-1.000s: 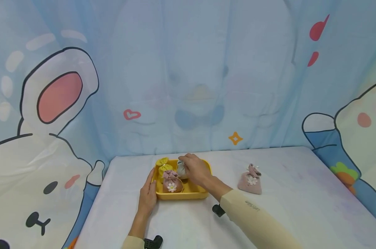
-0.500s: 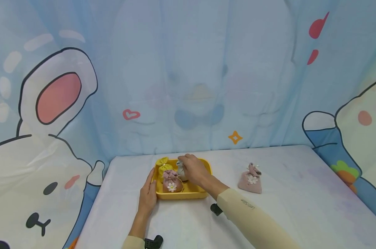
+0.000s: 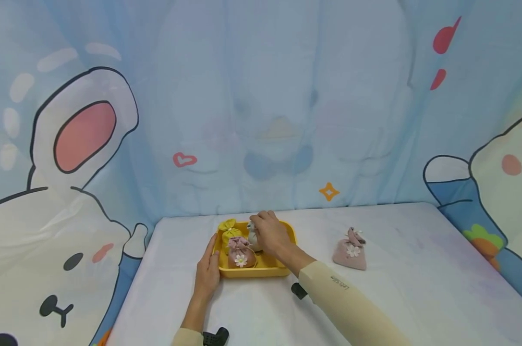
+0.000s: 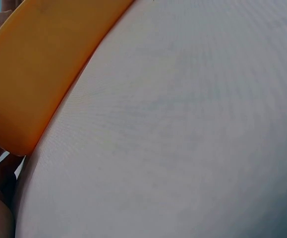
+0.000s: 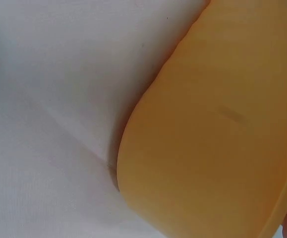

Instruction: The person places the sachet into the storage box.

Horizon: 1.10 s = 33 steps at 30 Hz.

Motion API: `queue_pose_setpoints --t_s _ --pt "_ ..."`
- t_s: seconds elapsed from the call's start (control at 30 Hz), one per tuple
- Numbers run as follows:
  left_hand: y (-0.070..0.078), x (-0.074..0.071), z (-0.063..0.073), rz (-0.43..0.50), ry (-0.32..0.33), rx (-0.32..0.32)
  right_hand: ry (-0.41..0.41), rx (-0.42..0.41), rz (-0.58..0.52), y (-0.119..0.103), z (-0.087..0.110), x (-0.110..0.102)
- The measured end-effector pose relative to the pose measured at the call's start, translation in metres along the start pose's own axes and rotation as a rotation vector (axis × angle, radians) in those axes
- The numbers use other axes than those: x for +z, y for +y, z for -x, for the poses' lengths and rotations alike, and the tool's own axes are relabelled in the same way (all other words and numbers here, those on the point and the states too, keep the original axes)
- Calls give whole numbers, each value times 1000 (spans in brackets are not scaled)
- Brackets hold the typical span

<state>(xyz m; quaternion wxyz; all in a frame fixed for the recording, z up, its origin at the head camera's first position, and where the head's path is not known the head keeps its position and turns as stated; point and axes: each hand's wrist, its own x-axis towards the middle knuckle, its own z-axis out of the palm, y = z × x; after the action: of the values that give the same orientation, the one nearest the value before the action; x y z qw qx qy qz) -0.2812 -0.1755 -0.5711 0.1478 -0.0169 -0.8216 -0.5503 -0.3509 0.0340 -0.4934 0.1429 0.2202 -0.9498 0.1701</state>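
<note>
A yellow tray (image 3: 254,273) sits on the white-covered table, its wall filling much of both wrist views. My left hand (image 3: 207,271) rests along the tray's left side, fingers fairly straight against the wall. Over the tray, my right hand (image 3: 271,233) pinches the neck of a pale grey drawstring pouch (image 3: 253,241); the hand covers part of it. Beside this pouch stand a yellow pouch (image 3: 230,232) at the back left and a pink pouch (image 3: 233,260) with a white flower in front. Some right fingertips are hidden behind the hand.
Another pink pouch (image 3: 346,255) with a white flower stands on the table (image 3: 399,288), right of the tray. A blue cartoon-printed curtain (image 3: 269,105) hangs behind the table's far edge. Black wrist cameras (image 3: 215,337) are strapped at both sleeves.
The right forearm has shifted slightly to the left while its hand keeps hold of the pale grey pouch. The left hand stays at the tray. The head view has shifted a little.
</note>
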Motion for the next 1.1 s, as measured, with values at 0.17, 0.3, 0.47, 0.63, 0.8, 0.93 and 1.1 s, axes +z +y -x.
queue_pose_setpoints --t_s 0.17,0.3,0.47,0.63,0.8,0.93,1.1 --pt "0 1 0 2 2 8 31 -7 77 1 -1 4" --pt "0 2 0 -4 1 14 12 8 79 0 0 2" --pt "0 1 1 -18 1 7 -5 9 72 -2 1 -2" --pt "0 0 0 -17 1 -3 2 -23 66 -3 3 -7" --pt "0 0 0 -20 2 -3 62 -68 42 -1 6 -15" --pt "0 0 0 -18 1 -2 125 -81 6 2 8 -21" --pt "-1 1 1 -20 -8 -11 130 -75 -11 7 12 -26"
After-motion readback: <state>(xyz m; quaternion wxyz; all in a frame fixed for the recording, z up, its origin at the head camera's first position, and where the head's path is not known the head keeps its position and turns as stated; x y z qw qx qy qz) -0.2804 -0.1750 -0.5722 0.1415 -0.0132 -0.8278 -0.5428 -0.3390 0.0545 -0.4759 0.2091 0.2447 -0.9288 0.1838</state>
